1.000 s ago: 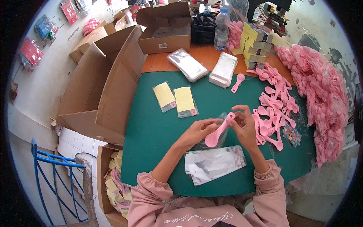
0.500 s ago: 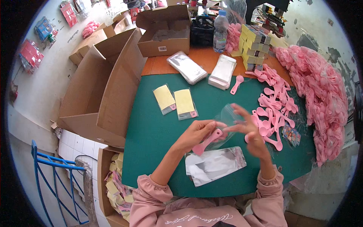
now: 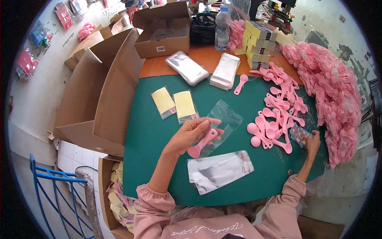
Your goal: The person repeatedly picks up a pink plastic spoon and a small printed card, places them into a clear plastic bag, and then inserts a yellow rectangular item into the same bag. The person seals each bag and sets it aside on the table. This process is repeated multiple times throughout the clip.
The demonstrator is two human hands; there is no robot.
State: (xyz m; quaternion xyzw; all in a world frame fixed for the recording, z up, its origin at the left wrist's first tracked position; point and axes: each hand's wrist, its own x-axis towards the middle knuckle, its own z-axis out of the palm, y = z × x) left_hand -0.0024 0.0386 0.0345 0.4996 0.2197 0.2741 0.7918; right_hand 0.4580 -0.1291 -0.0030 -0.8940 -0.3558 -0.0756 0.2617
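Observation:
Above the green tabletop, my left hand [image 3: 190, 135] is closed on a clear plastic bag [image 3: 227, 119]. A pink measuring spoon [image 3: 203, 143] is at the same fingers, its bowl toward me; I cannot tell whether it lies inside the bag or against it. Out to the right, my right hand [image 3: 312, 144] has its fingers closed on the edge of some small colourful printed cards [image 3: 299, 134]. Beside the cards spreads a heap of loose pink spoons [image 3: 278, 115]. Flat silvery clear bags [image 3: 221, 171] lie in front of me, below the left hand.
Two filled bags with yellow cards [image 3: 184, 104] lie at the left. Behind are two stacks of bags [image 3: 225, 71], a single spoon [image 3: 241, 84], card bundles [image 3: 258, 43] and a water bottle [image 3: 222, 30]. Cardboard boxes [image 3: 115, 91] flank the left; bagged spoons [image 3: 332, 95] pile at the right.
My right hand has left the bag and moved right, down onto the printed cards. The left hand keeps the bag and spoon, and the bag now hangs out to the right.

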